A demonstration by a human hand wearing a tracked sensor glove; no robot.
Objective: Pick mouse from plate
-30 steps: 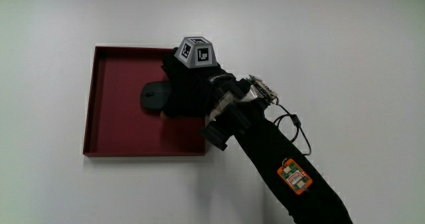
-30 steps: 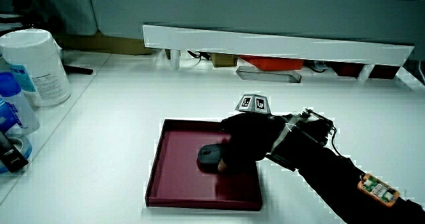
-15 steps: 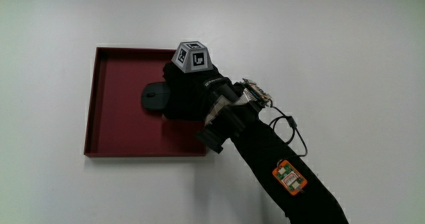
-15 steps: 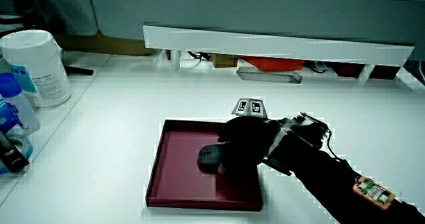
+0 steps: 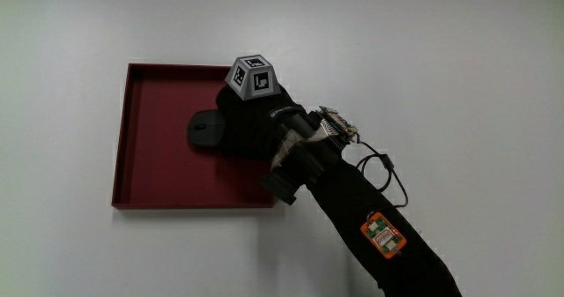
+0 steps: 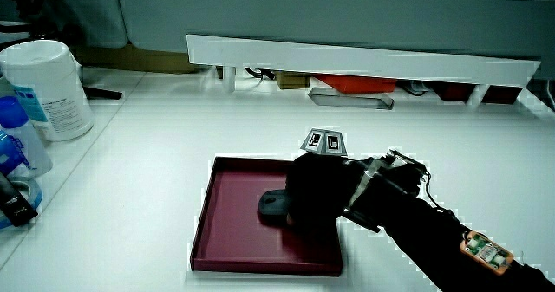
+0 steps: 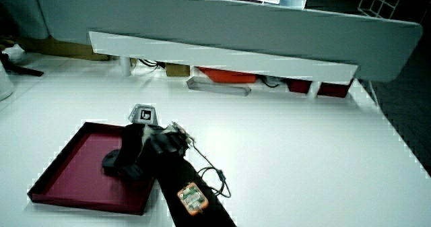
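Observation:
A black mouse (image 5: 202,128) lies on the dark red square plate (image 5: 150,169), near its middle. The gloved hand (image 5: 251,122) is cupped down over the end of the mouse that is nearer the forearm, fingers curled around it. The other end pokes out from under the glove. A grey patterned cube (image 5: 252,75) sits on the back of the hand. Both side views show the same: mouse (image 6: 272,205) (image 7: 111,163) flat on the plate (image 6: 234,236) (image 7: 71,170), with the hand (image 6: 314,195) (image 7: 138,149) on it.
A white canister (image 6: 48,88) and a blue-capped bottle (image 6: 17,145) stand at the table's edge, well away from the plate. A low white partition (image 6: 364,56) with clutter under it closes off the table. An orange tag (image 5: 381,233) and a thin cable ride on the forearm.
The forearm has swung slightly toward the plate and the cube has turned a little. The hand stays on the mouse, which has not moved on the plate.

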